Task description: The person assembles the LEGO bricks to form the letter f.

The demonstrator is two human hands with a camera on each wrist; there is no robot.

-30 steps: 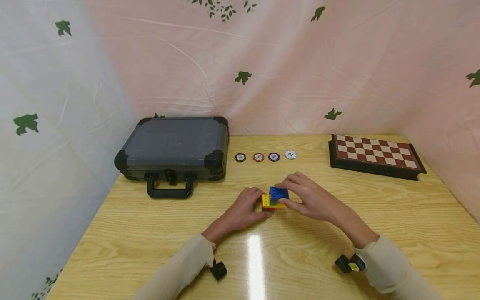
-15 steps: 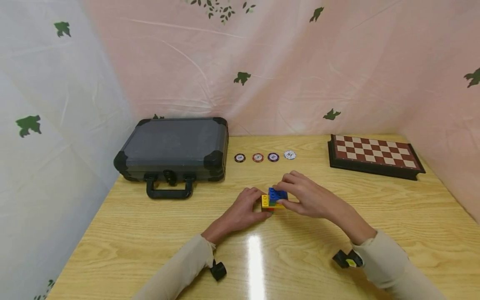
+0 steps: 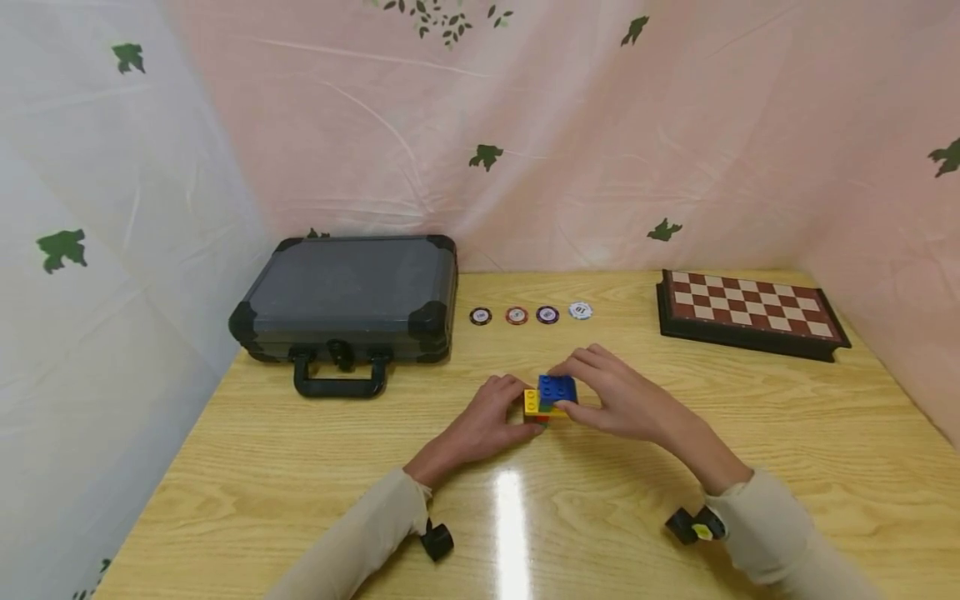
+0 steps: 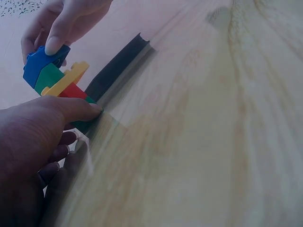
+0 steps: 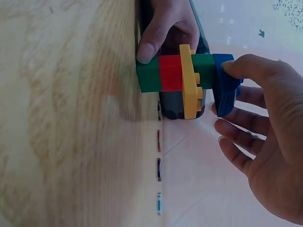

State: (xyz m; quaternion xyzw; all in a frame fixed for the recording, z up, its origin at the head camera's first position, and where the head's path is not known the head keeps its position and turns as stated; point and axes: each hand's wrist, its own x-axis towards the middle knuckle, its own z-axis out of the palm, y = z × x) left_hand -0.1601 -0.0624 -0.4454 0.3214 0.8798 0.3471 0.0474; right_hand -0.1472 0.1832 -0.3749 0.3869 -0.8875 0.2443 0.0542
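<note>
A small stack of plastic building bricks (image 3: pixel 546 402) is standing on the pale wooden worktop (image 3: pixel 570 500), near its middle and just in front of the person. From the bottom up it is showing a green brick, a red brick, a flat yellow plate (image 5: pixel 191 81) jutting out past the others, another green brick, and a blue studded brick (image 3: pixel 557 388) on top.

The left hand (image 3: pixel 480 425) is steadying the base, its thumb lying along the bottom green brick (image 5: pixel 148 74) and its fingers curling round the far side. The right hand (image 3: pixel 618 398) is pinching the blue brick between thumb and fingertips; in the right wrist view that brick (image 5: pixel 224 84) is looking slightly tilted rather than seated flat.

Judging from this, doing the step well is a matter of keeping the left hand firm on the lowest brick so that the stack is not sliding or tipping, squaring the blue brick over the studs below, and pressing straight down instead of levering at one edge. The overhanging yellow plate is the likely weak spot, since a sideways push could be prising it loose.

Four round poker chips (image 3: pixel 531 314), a dark grey hard carrying case (image 3: pixel 348 293) and a red-and-white chessboard box (image 3: pixel 750 307) are lying well apart from the stack, further back.
</note>
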